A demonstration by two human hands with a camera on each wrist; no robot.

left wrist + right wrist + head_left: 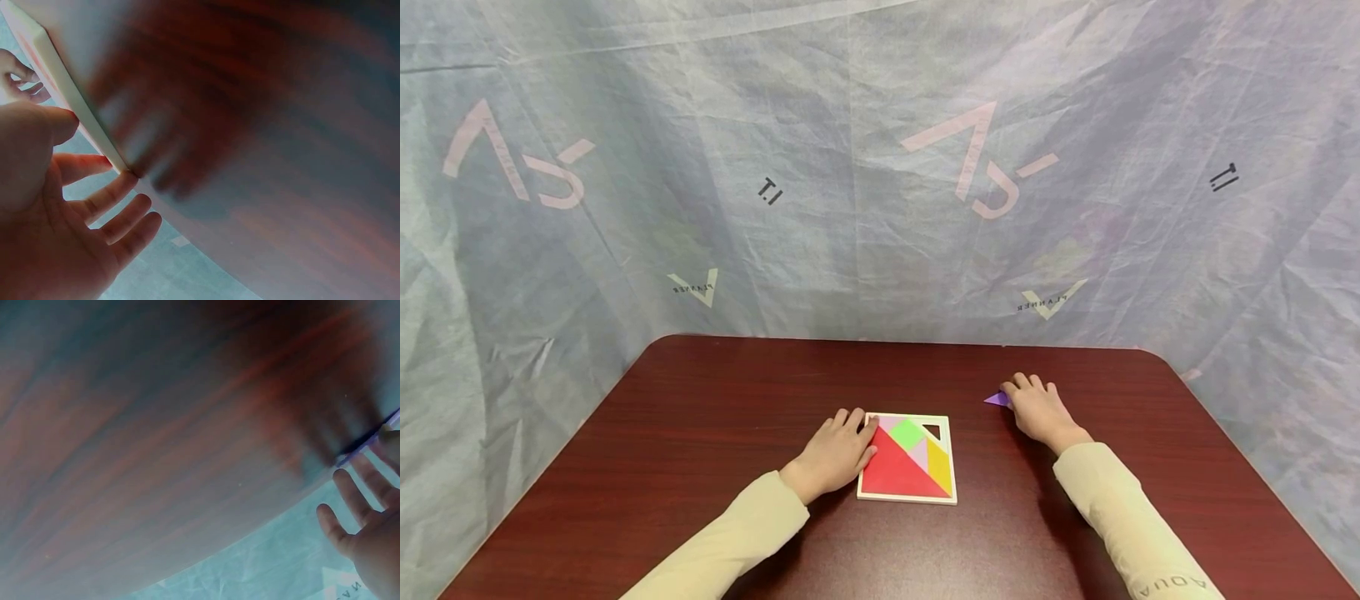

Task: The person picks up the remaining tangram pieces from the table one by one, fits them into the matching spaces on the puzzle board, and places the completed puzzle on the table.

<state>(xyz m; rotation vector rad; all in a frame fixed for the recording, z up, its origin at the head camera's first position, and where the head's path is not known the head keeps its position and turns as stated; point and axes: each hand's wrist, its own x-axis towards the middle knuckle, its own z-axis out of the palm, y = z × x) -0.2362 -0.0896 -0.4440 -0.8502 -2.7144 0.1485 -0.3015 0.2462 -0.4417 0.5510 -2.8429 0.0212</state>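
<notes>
A square tangram board [907, 502] with a pale frame lies on the table. In it sit a large red triangle [895, 468], a green square [907, 433], a yellow parallelogram [939, 468] and pink pieces [919, 454]; a dark triangular gap shows at its upper right. My left hand [835, 454] rests at the board's left side, its thumb and forefinger touching the frame [78, 103] and the other fingers loosely extended. Right of the board, my right hand [1037, 408] pinches a purple triangle [997, 399] close to the tabletop. Fingers partly hide that piece.
The dark red wooden table [737, 375] has a rounded far edge. A grey printed cloth [850, 208] hangs behind it and along both sides.
</notes>
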